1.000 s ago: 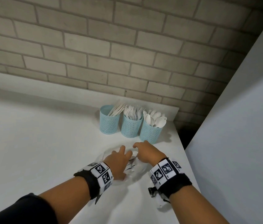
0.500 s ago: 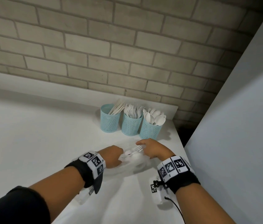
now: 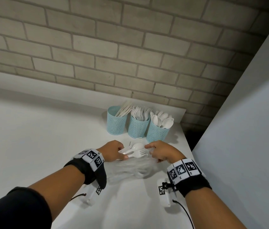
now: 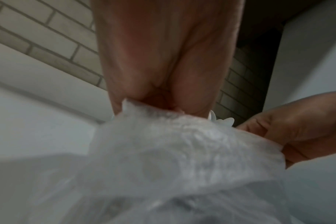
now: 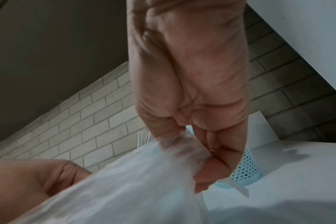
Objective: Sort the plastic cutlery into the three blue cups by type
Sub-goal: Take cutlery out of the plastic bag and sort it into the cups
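A small bunch of white cutlery [image 3: 134,150], forks and a spoon, is being pinched by the left hand [image 3: 114,150], its fingers curled round the handle ends. The pieces are being held with their long axes running toward the right hand [image 3: 161,152], heads outward. The edge of a clear plastic bag [image 3: 130,169] is being gripped by the curled right-hand fingers [image 5: 205,178]. Beyond both hands, near on the tabletop [image 3: 31,138], the three blue cups [image 3: 137,125] are standing in a row, already loaded by type; the left hand is judged nearer.
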Demonstrator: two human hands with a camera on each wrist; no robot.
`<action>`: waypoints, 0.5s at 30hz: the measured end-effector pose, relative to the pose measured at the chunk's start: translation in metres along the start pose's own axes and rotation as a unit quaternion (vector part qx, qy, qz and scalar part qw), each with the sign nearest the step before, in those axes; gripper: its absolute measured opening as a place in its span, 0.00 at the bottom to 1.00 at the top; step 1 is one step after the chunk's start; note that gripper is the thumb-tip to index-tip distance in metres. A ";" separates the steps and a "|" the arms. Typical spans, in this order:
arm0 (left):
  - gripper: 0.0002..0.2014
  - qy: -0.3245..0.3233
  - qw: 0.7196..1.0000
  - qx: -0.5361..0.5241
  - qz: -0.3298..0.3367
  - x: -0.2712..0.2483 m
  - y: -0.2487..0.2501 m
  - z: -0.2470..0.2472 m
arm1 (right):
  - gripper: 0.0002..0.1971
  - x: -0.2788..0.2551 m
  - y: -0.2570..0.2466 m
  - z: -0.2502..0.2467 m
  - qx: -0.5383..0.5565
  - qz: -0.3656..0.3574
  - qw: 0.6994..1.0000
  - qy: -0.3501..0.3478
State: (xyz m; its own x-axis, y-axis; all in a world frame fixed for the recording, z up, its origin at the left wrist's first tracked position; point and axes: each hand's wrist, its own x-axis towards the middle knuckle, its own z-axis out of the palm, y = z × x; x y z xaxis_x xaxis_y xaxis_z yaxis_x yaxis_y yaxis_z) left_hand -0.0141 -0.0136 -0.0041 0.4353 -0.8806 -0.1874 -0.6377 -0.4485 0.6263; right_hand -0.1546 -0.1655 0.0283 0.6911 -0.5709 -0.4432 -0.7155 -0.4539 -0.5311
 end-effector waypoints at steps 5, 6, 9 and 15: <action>0.04 0.001 0.983 -0.183 -0.024 0.000 -0.003 0.000 | 0.29 -0.004 -0.004 -0.004 -0.007 -0.004 1.000 -0.008; 0.05 -0.006 0.973 -0.231 -0.029 -0.001 -0.002 -0.001 | 0.29 -0.005 -0.005 -0.006 -0.010 -0.014 1.000 -0.005; 0.08 -0.016 0.948 -0.314 -0.044 -0.002 0.001 -0.004 | 0.29 -0.007 -0.011 -0.011 -0.004 -0.063 0.998 0.021; 0.06 -0.020 0.899 -0.434 -0.048 -0.003 0.012 -0.007 | 0.22 -0.006 -0.029 -0.010 0.182 -0.107 0.976 0.046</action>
State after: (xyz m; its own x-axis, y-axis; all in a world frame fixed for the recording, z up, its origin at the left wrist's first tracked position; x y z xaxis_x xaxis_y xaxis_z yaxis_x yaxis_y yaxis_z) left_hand -0.0184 -0.0155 0.0092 0.4283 -0.8567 -0.2876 0.1455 -0.2487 0.9576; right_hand -0.1394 -0.1561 0.0538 0.7969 -0.5561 -0.2362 -0.4608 -0.3066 -0.8329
